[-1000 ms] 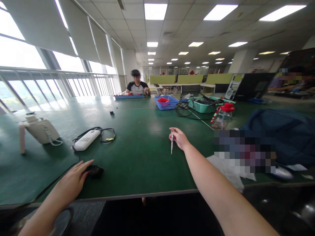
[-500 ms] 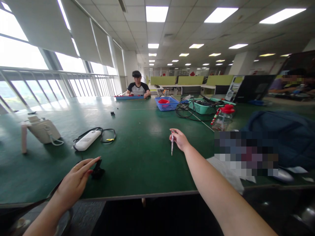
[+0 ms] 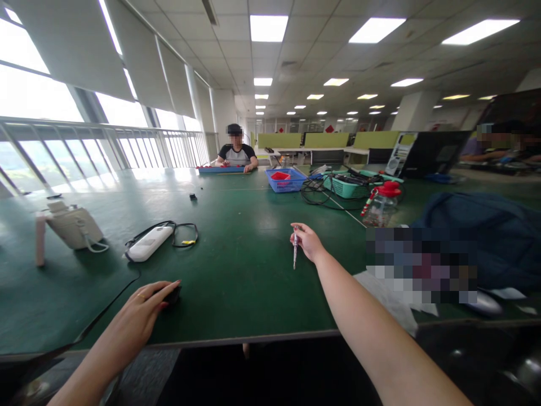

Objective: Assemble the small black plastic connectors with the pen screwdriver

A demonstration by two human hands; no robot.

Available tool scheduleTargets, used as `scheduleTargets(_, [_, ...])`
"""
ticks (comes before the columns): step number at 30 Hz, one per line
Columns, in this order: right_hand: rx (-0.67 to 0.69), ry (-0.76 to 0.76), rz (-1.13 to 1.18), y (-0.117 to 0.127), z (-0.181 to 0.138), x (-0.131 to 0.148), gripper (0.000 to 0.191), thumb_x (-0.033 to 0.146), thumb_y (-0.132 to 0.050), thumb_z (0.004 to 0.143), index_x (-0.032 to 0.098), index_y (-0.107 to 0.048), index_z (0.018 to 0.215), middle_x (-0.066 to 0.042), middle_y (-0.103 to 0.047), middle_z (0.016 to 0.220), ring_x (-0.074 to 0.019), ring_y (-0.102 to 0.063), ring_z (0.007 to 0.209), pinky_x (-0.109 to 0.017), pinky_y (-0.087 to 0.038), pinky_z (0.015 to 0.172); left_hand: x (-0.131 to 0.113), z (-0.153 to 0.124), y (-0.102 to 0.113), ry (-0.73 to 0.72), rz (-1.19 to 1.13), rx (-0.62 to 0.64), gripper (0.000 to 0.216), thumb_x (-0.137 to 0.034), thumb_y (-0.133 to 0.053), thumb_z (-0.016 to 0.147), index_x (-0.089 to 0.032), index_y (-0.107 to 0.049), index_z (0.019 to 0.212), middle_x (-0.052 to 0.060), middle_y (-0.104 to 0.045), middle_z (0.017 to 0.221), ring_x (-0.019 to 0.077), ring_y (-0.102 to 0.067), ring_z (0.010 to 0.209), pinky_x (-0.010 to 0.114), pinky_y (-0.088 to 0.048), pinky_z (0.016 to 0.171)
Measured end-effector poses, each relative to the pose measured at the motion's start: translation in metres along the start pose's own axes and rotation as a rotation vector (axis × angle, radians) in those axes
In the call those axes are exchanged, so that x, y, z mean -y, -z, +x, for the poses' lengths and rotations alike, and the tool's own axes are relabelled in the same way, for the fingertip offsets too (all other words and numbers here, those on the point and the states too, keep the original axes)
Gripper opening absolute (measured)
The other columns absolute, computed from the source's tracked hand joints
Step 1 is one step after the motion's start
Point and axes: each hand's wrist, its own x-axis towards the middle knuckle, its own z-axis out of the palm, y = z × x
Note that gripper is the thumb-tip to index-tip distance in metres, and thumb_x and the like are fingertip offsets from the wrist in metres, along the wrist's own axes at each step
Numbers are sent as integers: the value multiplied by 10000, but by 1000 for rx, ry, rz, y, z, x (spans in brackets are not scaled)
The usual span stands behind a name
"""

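Observation:
My left hand rests low over a small black object near the table's front edge. Its fingers lie together across that object and cover most of it, so the kind is unclear. My right hand is closed on a slim screwdriver, perhaps a voltage tester, with a clear body and its tip pointing down. Fingers hide the tool's upper end. Both hands are over the green table.
A white power bank-like device with a black strap lies beyond my left hand. Left of it stands a beige bag-like case. A red-lidded jar, blue basket, green basket and dark backpack are right. A person sits opposite.
My left hand has shifted slightly right and down over the black object, whose raised part no longer shows upright. My right hand still holds the screwdriver in nearly the same spot.

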Motion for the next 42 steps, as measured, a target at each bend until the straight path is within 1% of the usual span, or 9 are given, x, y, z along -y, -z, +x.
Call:
scheduleTargets(5, [-3,-3,-4,0,0,0,229,257,-646,754,204,-609,974,19,-592,593,-152,-576,579,-296,-457,595,1,-2,4,-24,2,9,437,-331,-420,909,-287,-634,1288,75,-669,1223,246,-646,1083,390,-540,971])
scheduleTargets(13, [-8,-6,-4,-1,-1,2,223,232,-629,762,200,-606,981,21,-599,586,-151,-577,576,-300,-459,599,8,-1,-3,-36,18,28,426,-367,-448,911,-285,-637,1283,77,-672,1230,247,-642,1101,382,-532,982])
scheduleTargets(16, [-7,-8,-4,-1,-1,2,228,234,-634,761,199,-607,985,19,-604,590,-153,-582,580,-300,-461,599,7,1,0,-15,-3,38,418,-396,-450,916,-280,-644,1269,69,-685,1226,244,-650,1102,371,-535,979])
scheduleTargets(23, [-12,-8,2,-2,-1,1,243,242,-637,756,188,-593,989,25,-601,570,-143,-569,554,-282,-448,577,4,4,8,57,-51,126,444,-434,-452,914,-258,-636,1278,68,-688,1239,250,-657,1111,384,-537,975])
scheduleTargets(32, [-4,-1,-7,-2,-2,3,247,240,-627,756,184,-602,995,28,-604,578,-143,-578,554,-282,-455,577,2,-1,3,76,-38,57,462,-459,-442,908,-233,-648,1255,86,-679,1229,274,-624,1136,442,-499,1021])
scheduleTargets(36, [-4,1,-10,-1,-1,2,268,246,-626,749,175,-597,1006,24,-608,578,-144,-583,562,-275,-458,578,1,1,1,73,-37,60,453,-439,-443,908,-234,-645,1258,82,-685,1236,277,-615,1145,452,-491,1026])
scheduleTargets(39, [-4,2,-13,-1,-1,1,272,250,-617,752,171,-589,1011,24,-609,569,-140,-573,549,-270,-451,567,0,3,0,64,-31,91,446,-421,-456,897,-235,-648,1254,81,-693,1234,283,-617,1148,455,-488,1026])
scheduleTargets(42, [-3,1,-17,-1,-1,1,283,267,-631,746,173,-590,1010,26,-606,569,-140,-568,543,-271,-446,560,0,3,-2,92,-43,115,483,-426,-469,884,-217,-619,1293,91,-697,1231,290,-626,1143,463,-490,1022])
